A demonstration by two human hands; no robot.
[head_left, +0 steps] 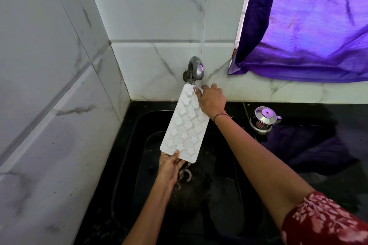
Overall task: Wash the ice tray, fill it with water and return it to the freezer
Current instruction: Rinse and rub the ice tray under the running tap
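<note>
I hold the ice tray (185, 123) tilted over the sink (219, 195), its far end right under the tap (195, 68), with water running on it. My left hand (169, 165) pinches the near end, thumb on top. My right hand (212, 99) looks like it pinches the far corner, but the splash hides my fingertips a bit. I think the tray is light and bendy, and being wet makes it slippery. Best to hold it by both short ends, on the flat rim, not the little cups.
</note>
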